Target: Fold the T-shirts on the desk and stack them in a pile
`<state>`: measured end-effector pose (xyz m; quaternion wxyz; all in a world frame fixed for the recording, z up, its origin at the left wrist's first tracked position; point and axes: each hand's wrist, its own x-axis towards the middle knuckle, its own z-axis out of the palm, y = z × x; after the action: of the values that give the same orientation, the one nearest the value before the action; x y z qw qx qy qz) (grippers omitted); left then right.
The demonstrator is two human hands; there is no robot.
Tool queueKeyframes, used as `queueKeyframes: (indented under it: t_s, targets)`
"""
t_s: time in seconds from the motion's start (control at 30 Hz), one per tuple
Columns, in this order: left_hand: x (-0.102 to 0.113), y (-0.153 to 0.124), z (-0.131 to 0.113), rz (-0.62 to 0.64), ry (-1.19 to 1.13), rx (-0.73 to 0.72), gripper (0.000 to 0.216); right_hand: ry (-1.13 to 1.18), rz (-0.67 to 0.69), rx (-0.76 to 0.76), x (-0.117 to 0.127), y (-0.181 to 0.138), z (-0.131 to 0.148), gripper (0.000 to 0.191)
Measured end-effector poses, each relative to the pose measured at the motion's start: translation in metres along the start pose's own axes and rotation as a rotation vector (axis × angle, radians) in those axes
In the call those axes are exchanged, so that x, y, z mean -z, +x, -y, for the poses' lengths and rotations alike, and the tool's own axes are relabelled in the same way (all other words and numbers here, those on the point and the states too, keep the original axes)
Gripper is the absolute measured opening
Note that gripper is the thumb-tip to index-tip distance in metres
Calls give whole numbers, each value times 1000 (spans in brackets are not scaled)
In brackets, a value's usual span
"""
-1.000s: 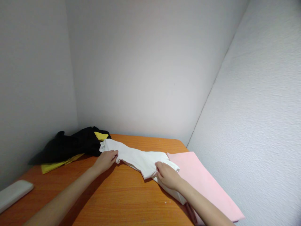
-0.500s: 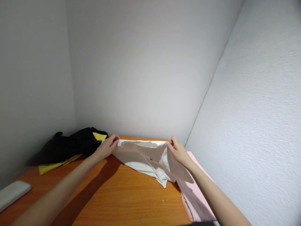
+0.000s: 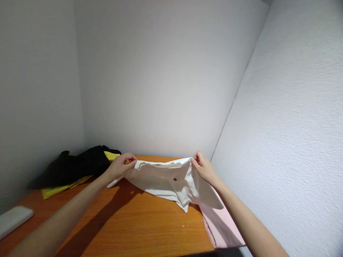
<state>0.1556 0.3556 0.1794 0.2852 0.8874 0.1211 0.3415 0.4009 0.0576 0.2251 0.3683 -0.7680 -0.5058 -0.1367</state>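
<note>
A white garment (image 3: 158,184), perhaps a shirt, is stretched between my two hands over the wooden table. My left hand (image 3: 122,166) pinches its upper left edge, thumb and fingers closed on the cloth. At the upper right edge my right hand (image 3: 203,167) grips it the same way. The cloth sags in folds between them, with a small dark mark near its middle. Its lower point hangs close to the tabletop; whether it touches I cannot tell. On the right, part of the garment hangs over a folded pink cloth (image 3: 221,228).
A black garment (image 3: 77,166) lies heaped at the back left, with yellow cloth (image 3: 63,187) under it. A white rounded object (image 3: 16,217) rests at the left edge of the wooden table (image 3: 139,225). Walls close off the back and both sides.
The right end of the white garment has risen slightly, and the cloth has shifted a little between my hands. Both hands keep their hold. The view has tilted slightly.
</note>
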Motion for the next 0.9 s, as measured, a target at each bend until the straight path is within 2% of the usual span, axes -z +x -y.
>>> queueKeyframes:
  t_s: [0.17,0.33,0.57,0.73,0.9]
  targets:
    - [7,4,4,-46,-3,30,32,10,22,-4,1,-2,-4,13]
    - [7,1,8,-72,9,39,37,33,108,6,0,-3,-13,24]
    - [9,3,2,-106,143,-28,31,-53,112,26,5,5,-16,21]
    - [34,25,-26,-214,294,-120,29,-163,-34,135,24,25,5,22]
    - [79,47,-74,-438,491,-157,41,-366,-275,276,68,56,41,26]
